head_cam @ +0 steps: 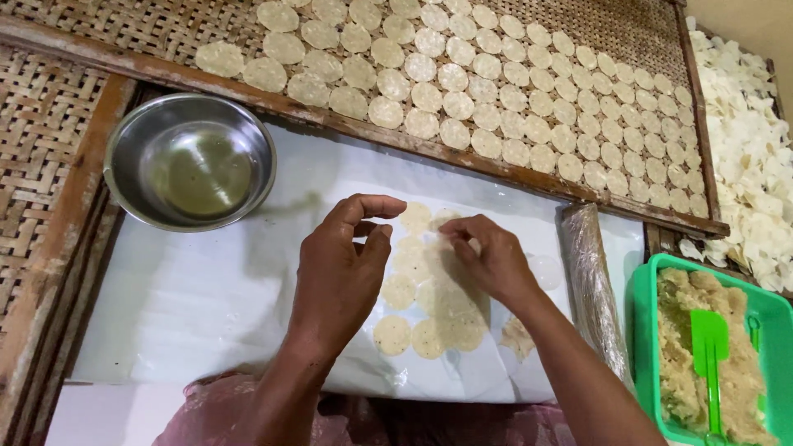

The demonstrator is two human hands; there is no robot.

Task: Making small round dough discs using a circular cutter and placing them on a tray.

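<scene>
Two bare hands work over a cluster of thin pale dough discs (429,306) lying on a white plastic sheet (206,306) spread in front of the person. The left hand (339,272) hovers at the left edge of the cluster, thumb and forefinger curved toward each other with a narrow gap between them and nothing held in it. The right hand (491,256) rests on the upper right of the cluster, fingertips bent down and pinching at a disc; whether it has lifted the disc cannot be told. Beyond the sheet a woven bamboo tray (149,29) with a wooden frame carries many rows of the same round discs. A steel bowl (190,161) with a little liquid sits at the upper left of the sheet. To the right lies a roller wrapped in clear plastic (591,281), and next to it a green tub (644,330) of grainy dough with a green spatula (709,355) on it. White chips (747,157) are heaped at the far right.
</scene>
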